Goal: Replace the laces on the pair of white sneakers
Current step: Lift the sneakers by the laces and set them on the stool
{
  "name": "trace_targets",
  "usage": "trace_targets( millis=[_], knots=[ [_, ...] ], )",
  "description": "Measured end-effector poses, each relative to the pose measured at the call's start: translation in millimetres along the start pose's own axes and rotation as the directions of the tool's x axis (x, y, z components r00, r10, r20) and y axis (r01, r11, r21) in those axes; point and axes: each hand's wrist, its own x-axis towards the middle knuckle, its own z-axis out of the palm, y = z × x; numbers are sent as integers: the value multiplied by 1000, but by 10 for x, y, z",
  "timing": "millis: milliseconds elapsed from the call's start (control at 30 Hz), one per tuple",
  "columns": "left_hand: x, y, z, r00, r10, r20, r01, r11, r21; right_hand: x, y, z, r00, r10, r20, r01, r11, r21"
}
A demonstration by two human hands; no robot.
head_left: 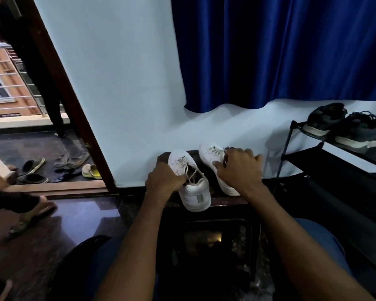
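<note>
Two bare forearms reach forward from the bottom edge, over dark trousers, to a low dark counter [226,202] set against a pale wall [128,94]. On that counter stand two white sneakers, side by side but apart, toes toward the wall and heels toward the camera. Each one is laced with greyish laces.

Left hand [163,180] is on the left sneaker [192,192]: its grip is curled round the shoe's near side at the collar, fingers closed on the upper, and the loose lace ends [192,172] trail just beside the knuckles. Right hand [239,168] lies over the right sneaker [213,157], covering its rear half. Fingers are bent down round the shoe, the forefinger pressing its inner side and the rest draped over the top, so this grip is clamped on it too. The laced toe shows beyond the knuckles.

At right stands a black shoe rack [308,157] with a pair of dark trainers [345,127] on its top shelf. Above hangs a blue curtain [280,51]. At left an open doorway [59,101] leads to a balcony where sandals [59,168] lie scattered, and a person in dark clothes stands by the railing. Another person's foot [30,213] rests on the glossy floor [74,224] at the left edge.
</note>
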Motion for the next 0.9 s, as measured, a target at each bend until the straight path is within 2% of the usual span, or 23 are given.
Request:
trace_targets(
  millis=[67, 100, 167, 300, 400, 467, 533, 600, 700, 800, 900],
  knots=[
    [44, 18, 78, 998, 27, 61, -25, 999, -39, -4, 100, 104, 979, -23, 200, 20, 1000, 17],
    [87, 38, 119, 997, 57, 45, -56, 998, -35, -8, 111, 169, 963, -69, 261, 60, 997, 43],
    [142, 109, 175, 994, 107, -4, -107, 994, -18, 7, 87, 270, 959, -132, 249, 110, 989, 99],
    [223, 235, 207, 977, 212, -24, -211, 977, 5, -28, 15, 267, 974, -216, 67, 195, 952, 236],
    [339, 234, 198, 968, 251, 6, -251, 968, 18, -74, -3, 210, 972, -206, 111, 158, 929, 335],
    [390, 198, 209, 967, 252, 24, -252, 968, -8, -104, -27, 168, 950, -280, 141, 220, 917, 333],
    [392, 155, 205, 971, 234, 52, -227, 967, -113, -152, -115, 154, 923, -319, 217, 264, 933, 246],
    [392, 91, 243, 978, 189, 88, -157, 946, -284, -179, -212, 171, 918, -285, 277, 250, 956, 155],
    [421, -34, 343, 988, 92, 125, -12, 847, -532, -132, -318, 180, 934, -219, 284, 211, 976, 58],
    [191, 21, 294, 987, 30, 157, 95, 680, -727, -102, -341, 142, 952, -171, 253, 144, 982, 121],
    [-23, 89, 278, 988, 21, 152, 116, 543, -832, -180, -325, 106, 973, -123, 197, 84, 977, 196]
  ],
)
